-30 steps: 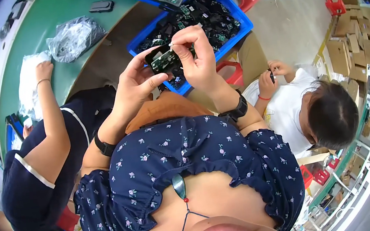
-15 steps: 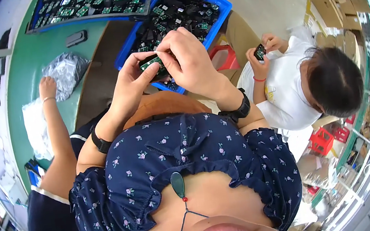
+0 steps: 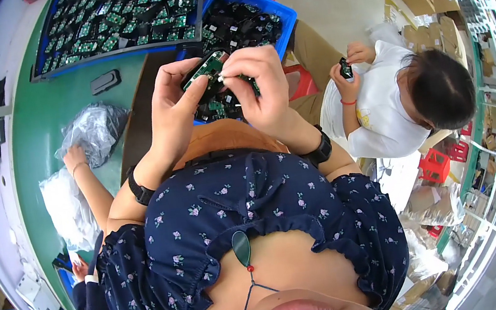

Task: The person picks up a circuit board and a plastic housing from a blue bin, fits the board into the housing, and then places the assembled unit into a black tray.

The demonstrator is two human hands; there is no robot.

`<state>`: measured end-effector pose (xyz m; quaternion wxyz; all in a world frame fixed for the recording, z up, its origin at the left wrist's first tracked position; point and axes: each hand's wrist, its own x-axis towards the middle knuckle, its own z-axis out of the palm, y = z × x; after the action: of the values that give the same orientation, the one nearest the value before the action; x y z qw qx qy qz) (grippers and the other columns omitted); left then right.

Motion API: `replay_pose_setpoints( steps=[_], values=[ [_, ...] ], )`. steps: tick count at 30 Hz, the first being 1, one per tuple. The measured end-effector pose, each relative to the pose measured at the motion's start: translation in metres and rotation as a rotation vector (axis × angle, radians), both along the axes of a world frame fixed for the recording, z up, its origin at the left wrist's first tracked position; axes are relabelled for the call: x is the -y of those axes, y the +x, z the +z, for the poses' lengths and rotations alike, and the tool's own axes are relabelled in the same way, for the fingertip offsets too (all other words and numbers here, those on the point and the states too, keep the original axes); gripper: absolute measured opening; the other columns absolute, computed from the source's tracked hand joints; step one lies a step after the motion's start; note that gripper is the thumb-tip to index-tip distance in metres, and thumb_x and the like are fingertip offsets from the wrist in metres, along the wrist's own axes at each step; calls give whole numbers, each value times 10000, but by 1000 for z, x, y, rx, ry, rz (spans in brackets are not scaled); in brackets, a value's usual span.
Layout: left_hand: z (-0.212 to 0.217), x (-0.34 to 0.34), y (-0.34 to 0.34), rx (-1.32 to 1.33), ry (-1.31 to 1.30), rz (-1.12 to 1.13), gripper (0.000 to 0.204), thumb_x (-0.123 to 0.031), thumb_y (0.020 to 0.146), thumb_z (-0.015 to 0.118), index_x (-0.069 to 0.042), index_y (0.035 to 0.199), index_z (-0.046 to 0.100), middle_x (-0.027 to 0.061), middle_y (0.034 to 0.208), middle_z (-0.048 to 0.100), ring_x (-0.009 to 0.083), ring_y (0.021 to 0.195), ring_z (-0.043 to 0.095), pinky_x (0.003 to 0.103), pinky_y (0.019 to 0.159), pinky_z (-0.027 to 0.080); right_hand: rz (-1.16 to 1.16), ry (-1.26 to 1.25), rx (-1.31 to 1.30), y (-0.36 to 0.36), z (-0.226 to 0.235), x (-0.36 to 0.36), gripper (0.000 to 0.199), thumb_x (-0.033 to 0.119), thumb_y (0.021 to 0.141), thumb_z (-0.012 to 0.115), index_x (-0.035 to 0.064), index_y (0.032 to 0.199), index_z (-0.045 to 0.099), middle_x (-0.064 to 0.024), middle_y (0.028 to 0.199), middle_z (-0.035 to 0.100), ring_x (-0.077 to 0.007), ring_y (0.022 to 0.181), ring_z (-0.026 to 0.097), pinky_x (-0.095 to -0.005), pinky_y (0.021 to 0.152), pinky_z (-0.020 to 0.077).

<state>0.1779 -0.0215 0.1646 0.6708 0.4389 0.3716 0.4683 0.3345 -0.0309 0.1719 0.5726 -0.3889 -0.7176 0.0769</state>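
From my remote station I see a long green tabletop [image 3: 62, 98] bearing a wide dark-rimmed tray [image 3: 201, 9] packed with circuit boards. Beside it, the rectangular blue plastic bin [image 3: 289, 25] is heaped with black parts and boards. A crumpled translucent grey plastic bag [image 3: 95, 129] lies on the tabletop. Above the bin's near side, my left hand [image 3: 173, 105] holds a green circuit board in a black shell [image 3: 205, 69], thumb across its face. My right hand [image 3: 262, 83] is narrowed at the board's edge, by a tiny white piece [image 3: 221, 79]; I cannot tell whether it grips that.
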Motion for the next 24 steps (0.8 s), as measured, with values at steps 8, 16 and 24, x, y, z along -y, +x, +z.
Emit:
replay_pose_setpoints(
  steps=[8, 16, 24],
  values=[
    [11, -10, -4, 186, -52, -106, 329, -35, 864, 560, -6, 1177, 465, 67, 1123, 531, 123, 1044, 504, 259, 908, 410, -245, -59, 30, -7, 10, 1, 288, 14, 722, 689, 71, 1000, 644, -66, 867, 522, -208, 754, 498, -289, 605, 417],
    [4, -14, -2, 87, 90, -131, 345, -10, 848, 576, -12, 1166, 442, 81, 1120, 529, 133, 1056, 497, 270, 916, 401, -332, 31, 107, -11, 6, 3, 271, 16, 715, 711, 36, 971, 624, -72, 892, 532, -169, 735, 525, -267, 619, 442],
    [8, -13, -8, 302, -248, -334, 201, -125, 940, 465, -37, 1119, 440, 77, 1032, 565, 142, 949, 566, 294, 815, 464, -218, -179, -191, -8, 7, 8, 172, -26, 766, 640, 12, 911, 556, -69, 907, 512, -121, 693, 522, -234, 619, 446]
  ],
)
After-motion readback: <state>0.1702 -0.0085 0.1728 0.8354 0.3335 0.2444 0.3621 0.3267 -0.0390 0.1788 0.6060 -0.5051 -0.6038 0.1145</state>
